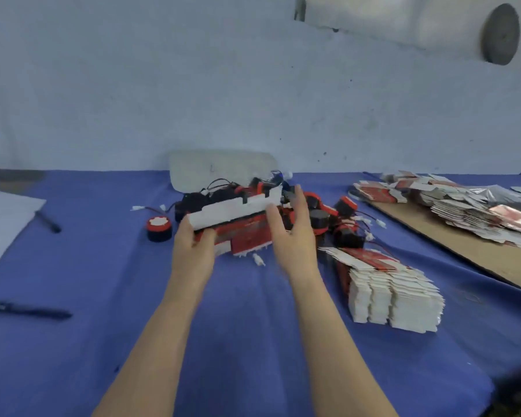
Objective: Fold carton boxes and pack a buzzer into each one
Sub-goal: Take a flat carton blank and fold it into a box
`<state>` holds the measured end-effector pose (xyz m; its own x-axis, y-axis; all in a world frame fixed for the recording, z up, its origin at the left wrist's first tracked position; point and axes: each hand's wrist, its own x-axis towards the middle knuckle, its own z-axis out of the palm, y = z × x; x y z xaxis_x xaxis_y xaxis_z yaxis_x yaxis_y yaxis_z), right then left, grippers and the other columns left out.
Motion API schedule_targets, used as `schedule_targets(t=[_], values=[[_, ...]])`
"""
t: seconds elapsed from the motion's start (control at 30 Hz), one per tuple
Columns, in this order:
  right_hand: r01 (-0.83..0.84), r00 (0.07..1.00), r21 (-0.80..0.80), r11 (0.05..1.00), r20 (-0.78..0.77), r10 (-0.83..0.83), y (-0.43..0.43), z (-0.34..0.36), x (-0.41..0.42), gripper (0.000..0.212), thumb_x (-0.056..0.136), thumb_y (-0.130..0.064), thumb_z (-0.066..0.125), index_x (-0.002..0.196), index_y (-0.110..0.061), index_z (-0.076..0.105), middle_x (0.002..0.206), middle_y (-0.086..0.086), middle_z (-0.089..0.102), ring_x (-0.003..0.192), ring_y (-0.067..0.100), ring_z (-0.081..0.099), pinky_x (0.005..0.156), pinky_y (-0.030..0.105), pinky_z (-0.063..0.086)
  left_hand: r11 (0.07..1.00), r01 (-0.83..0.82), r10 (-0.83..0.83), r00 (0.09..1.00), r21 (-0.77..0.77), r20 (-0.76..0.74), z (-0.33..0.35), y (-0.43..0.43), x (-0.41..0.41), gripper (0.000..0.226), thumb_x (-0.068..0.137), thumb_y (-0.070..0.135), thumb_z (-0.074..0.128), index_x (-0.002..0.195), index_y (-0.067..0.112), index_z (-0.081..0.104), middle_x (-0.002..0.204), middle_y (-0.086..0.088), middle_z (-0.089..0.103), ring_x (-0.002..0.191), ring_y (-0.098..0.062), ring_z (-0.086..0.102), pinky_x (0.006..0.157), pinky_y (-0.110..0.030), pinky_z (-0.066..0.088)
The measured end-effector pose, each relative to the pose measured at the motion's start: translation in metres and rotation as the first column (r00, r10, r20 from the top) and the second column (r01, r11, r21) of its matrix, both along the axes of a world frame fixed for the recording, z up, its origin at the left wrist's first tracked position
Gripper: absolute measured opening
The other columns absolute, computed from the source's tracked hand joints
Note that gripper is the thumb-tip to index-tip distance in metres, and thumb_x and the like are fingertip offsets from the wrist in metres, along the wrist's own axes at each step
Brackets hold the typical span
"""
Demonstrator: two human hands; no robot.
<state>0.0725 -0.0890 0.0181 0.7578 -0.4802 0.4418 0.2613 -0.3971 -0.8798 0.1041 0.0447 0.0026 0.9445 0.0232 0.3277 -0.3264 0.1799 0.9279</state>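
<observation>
The left hand (193, 245) is gripping the carton (235, 212). The right hand (292, 233), fingers straight, is touching its other end.

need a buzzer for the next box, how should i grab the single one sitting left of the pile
Take the lone buzzer by its round black side wall, from above, thumb and fingers on opposite sides. It sits flat on the cloth, red top up, apart from the pile, so its sides look free.
</observation>
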Motion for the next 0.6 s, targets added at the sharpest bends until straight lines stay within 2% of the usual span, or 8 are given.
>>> schedule_targets(t=[0.1, 0.17, 0.27, 0.37, 0.43, 0.5, 0.57, 0.6], values=[[-0.230, 0.973, 0.090, 0.969, 0.004, 0.230, 0.034, -0.002, 0.023, 0.046, 0.099, -0.038, 0.045, 0.143, -0.027, 0.039, 0.129, -0.021, 0.052, 0.121, 0.001, 0.047, 0.092, 0.003, 0.036, 0.997, -0.052, 0.049, 0.997, -0.061, -0.054, -0.009, 0.021, 0.011, 0.032, 0.095, 0.021, 0.055, 0.127, 0.017, 0.052, 0.113, 0.009, 0.064, 0.102, -0.005, 0.062, 0.082, -0.021, 0.049], [-0.283, 0.959, 0.128, 0.950, 0.007, 0.285, 0.047, -0.013, 0.030, 0.040, 0.101, -0.036, 0.040, 0.139, -0.025, 0.045, 0.127, -0.018, 0.054, 0.116, -0.004, 0.050, 0.081, -0.004, 0.036, 0.991, -0.132, 0.131, 0.991, -0.039, -0.024, -0.016, 0.028, 0.018, 0.037, 0.094, 0.026, 0.058, 0.125, 0.010, 0.047, 0.108, 0.010, 0.061, 0.094, 0.001, 0.060, 0.081, -0.019, 0.048], [-0.298, 0.954, 0.206, 0.932, 0.043, 0.295, 0.056, -0.036, 0.033, 0.033, 0.103, -0.033, 0.036, 0.127, -0.024, 0.056, 0.115, -0.021, 0.062, 0.107, -0.007, 0.055, 0.080, 0.002, 0.041, 0.981, -0.195, 0.195, 0.981, -0.006, 0.020, -0.030, 0.032, 0.027, 0.026, 0.092, 0.027, 0.060, 0.110, 0.012, 0.049, 0.096, 0.013, 0.058, 0.077, 0.014, 0.057, 0.068, -0.007, 0.045], [-0.294, 0.956, 0.247, 0.924, 0.082, 0.282, 0.059, -0.048, 0.035, 0.023, 0.100, -0.031, 0.045, 0.108, -0.020, 0.064, 0.089, -0.020, 0.065, 0.089, -0.003, 0.059, 0.074, 0.011, 0.045, 0.978, -0.206, 0.206, 0.979, 0.037, 0.010, -0.041, 0.030, 0.031, 0.014, 0.092, 0.021, 0.060, 0.096, 0.025, 0.047, 0.091, 0.012, 0.056, 0.078, 0.004, 0.056, 0.063, -0.005, 0.043], [-0.334, 0.943, 0.215, 0.918, 0.082, 0.324, 0.061, -0.051, 0.038, 0.013, 0.097, -0.025, 0.054, 0.107, -0.025, 0.062, 0.091, -0.015, 0.066, 0.087, -0.001, 0.060, 0.073, 0.012, 0.046, 0.976, -0.198, 0.195, 0.980, 0.086, 0.036, -0.044, 0.027, 0.033, 0.026, 0.092, 0.008, 0.053, 0.090, 0.032, 0.045, 0.091, 0.011, 0.055, 0.078, 0.005, 0.054, 0.063, -0.007, 0.043], [-0.338, 0.941, 0.173, 0.925, 0.074, 0.330, 0.064, -0.054, 0.038, 0.021, 0.095, -0.019, 0.057, 0.113, -0.031, 0.056, 0.099, -0.013, 0.065, 0.091, 0.000, 0.060, 0.074, 0.013, 0.046, 0.992, -0.111, 0.109, 0.994, 0.063, 0.032, -0.045, 0.023, 0.030, 0.038, 0.091, -0.001, 0.044, 0.095, 0.036, 0.050, 0.100, 0.010, 0.059, 0.083, 0.005, 0.057, 0.064, -0.011, 0.048], [-0.376, 0.926, 0.172, 0.910, 0.086, 0.366, 0.067, -0.056, 0.036, 0.034, 0.097, -0.021, 0.052, 0.129, -0.032, 0.047, 0.120, -0.016, 0.059, 0.107, -0.005, 0.056, 0.083, 0.009, 0.044, 1.000, -0.001, 0.001, 1.000, -0.007, 0.006, -0.045, 0.021, 0.024, 0.040, 0.090, -0.003, 0.041, 0.101, 0.034, 0.054, 0.102, 0.015, 0.062, 0.085, 0.007, 0.059, 0.061, -0.013, 0.050], [-0.414, 0.910, 0.161, 0.896, 0.093, 0.404, 0.066, -0.057, 0.035, 0.041, 0.099, -0.027, 0.048, 0.139, -0.032, 0.038, 0.132, -0.022, 0.050, 0.117, -0.012, 0.048, 0.089, 0.005, 0.039, 0.999, 0.020, -0.020, 1.000, -0.035, 0.004, -0.045, 0.022, 0.022, 0.037, 0.091, -0.001, 0.042, 0.103, 0.032, 0.056, 0.101, 0.019, 0.063, 0.089, 0.007, 0.059, 0.066, -0.015, 0.051]])
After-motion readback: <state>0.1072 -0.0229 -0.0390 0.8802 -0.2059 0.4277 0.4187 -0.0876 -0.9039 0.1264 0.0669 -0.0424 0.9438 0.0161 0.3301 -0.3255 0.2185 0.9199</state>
